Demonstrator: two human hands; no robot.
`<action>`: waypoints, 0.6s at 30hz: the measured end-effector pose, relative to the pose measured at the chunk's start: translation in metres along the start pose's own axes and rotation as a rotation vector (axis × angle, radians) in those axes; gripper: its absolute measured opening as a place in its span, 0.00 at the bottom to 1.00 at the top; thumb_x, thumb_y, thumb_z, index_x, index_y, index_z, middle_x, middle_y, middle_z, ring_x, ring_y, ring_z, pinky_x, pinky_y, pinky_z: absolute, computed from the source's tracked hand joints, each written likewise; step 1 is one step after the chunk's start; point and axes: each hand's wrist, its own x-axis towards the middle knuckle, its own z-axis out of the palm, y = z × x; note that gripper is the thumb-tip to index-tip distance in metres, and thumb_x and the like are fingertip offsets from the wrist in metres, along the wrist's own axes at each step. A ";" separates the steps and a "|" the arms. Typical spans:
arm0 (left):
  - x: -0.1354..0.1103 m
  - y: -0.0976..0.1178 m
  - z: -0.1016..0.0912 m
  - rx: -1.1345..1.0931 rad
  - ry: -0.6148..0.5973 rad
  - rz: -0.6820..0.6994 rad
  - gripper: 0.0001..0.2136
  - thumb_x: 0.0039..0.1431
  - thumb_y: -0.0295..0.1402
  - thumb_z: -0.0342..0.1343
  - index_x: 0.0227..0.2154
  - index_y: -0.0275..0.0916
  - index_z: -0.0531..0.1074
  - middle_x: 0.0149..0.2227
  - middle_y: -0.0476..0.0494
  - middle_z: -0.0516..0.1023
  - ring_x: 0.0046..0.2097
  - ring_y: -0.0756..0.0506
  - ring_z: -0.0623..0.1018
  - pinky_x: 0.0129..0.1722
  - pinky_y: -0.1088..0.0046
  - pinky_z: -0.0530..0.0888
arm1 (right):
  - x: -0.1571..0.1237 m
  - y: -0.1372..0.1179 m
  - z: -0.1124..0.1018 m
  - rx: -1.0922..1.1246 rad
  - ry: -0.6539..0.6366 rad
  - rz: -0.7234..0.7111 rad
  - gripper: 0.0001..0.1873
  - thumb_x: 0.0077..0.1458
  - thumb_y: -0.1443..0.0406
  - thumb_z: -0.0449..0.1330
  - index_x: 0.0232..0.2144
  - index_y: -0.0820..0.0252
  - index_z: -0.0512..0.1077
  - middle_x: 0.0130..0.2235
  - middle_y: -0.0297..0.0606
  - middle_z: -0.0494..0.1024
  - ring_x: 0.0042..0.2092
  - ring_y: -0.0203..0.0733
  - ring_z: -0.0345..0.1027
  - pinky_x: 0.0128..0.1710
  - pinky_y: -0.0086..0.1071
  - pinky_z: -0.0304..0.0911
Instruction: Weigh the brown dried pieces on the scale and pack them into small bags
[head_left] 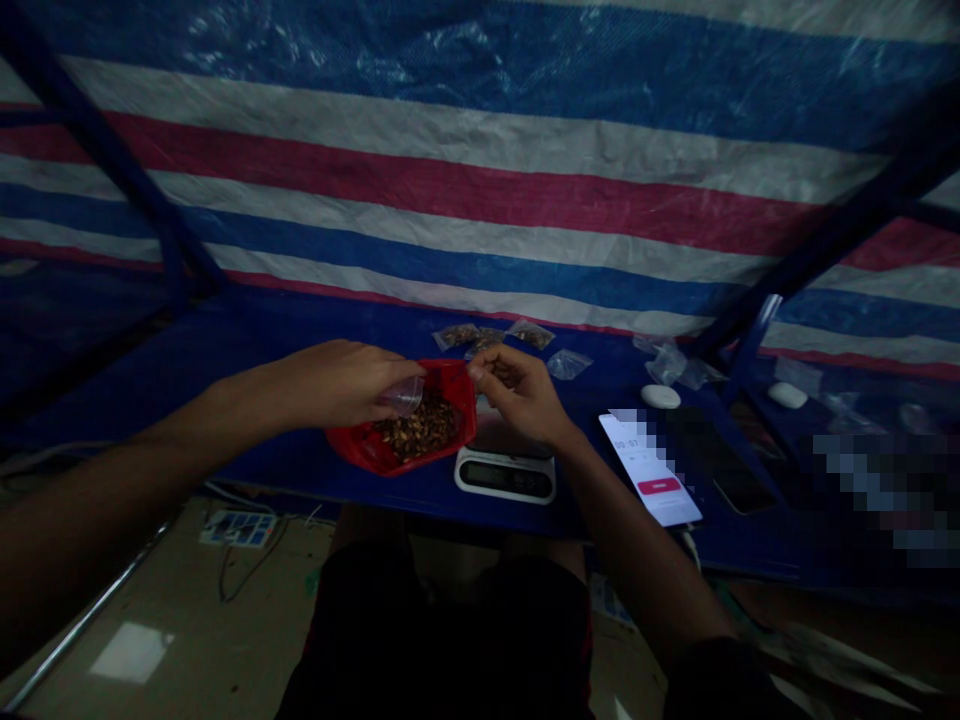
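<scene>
A red bowl [360,450] holds many small brown pieces [417,428] that look like seeds or dried bits. My left hand [352,382] reaches over its left side, fingers closed on a small clear plastic bag [406,396] that hangs above the pieces. At the bowl's right rim, my right hand [517,390] is closed, thumb and fingertip pinching the edge. Some brown pieces [504,373] show just behind its fingers; whether they are in a bag I cannot tell. Below that hand sits a white digital scale [506,476], its display unreadable.
Several small filled bags [531,333] lie behind the hands, near an unfilled clear bag [570,364]. To the right are a lit phone [651,470], a dark phone [739,485], a white case [661,397] and more clear bags [671,365]. Blue metal posts [810,250] flank the blue table [285,330].
</scene>
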 end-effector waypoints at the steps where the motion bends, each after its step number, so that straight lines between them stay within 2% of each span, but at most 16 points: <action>1: 0.000 0.002 0.000 -0.025 0.005 -0.006 0.24 0.60 0.36 0.66 0.60 0.47 0.77 0.52 0.43 0.86 0.48 0.40 0.86 0.44 0.69 0.76 | 0.000 0.001 0.001 -0.025 -0.002 -0.006 0.15 0.64 0.52 0.67 0.39 0.57 0.77 0.33 0.33 0.79 0.32 0.35 0.70 0.30 0.30 0.63; 4: 0.000 0.014 -0.002 -0.074 0.031 -0.039 0.34 0.63 0.41 0.63 0.71 0.45 0.65 0.57 0.39 0.84 0.52 0.38 0.85 0.46 0.68 0.77 | -0.001 0.003 0.003 -0.079 -0.038 -0.024 0.13 0.63 0.57 0.68 0.47 0.56 0.78 0.40 0.37 0.83 0.38 0.38 0.75 0.31 0.31 0.64; 8: 0.005 0.034 0.004 -0.135 0.162 -0.044 0.40 0.64 0.45 0.62 0.76 0.44 0.55 0.60 0.36 0.82 0.53 0.36 0.85 0.48 0.66 0.78 | 0.001 0.003 0.003 -0.031 -0.082 -0.048 0.18 0.59 0.60 0.71 0.49 0.55 0.75 0.39 0.35 0.83 0.38 0.38 0.76 0.36 0.33 0.70; 12: 0.014 0.043 0.014 -0.115 0.246 -0.045 0.41 0.66 0.48 0.61 0.76 0.44 0.53 0.65 0.34 0.78 0.58 0.34 0.84 0.53 0.63 0.78 | 0.003 0.001 -0.005 0.012 -0.073 -0.093 0.17 0.58 0.63 0.70 0.49 0.55 0.74 0.37 0.32 0.81 0.38 0.38 0.77 0.44 0.37 0.74; 18: 0.031 0.039 0.020 -0.082 0.244 -0.088 0.38 0.67 0.43 0.60 0.76 0.43 0.55 0.65 0.34 0.78 0.59 0.34 0.83 0.55 0.62 0.78 | 0.009 0.003 -0.020 -0.026 0.020 -0.068 0.13 0.58 0.61 0.70 0.41 0.54 0.70 0.38 0.34 0.80 0.39 0.38 0.77 0.41 0.35 0.72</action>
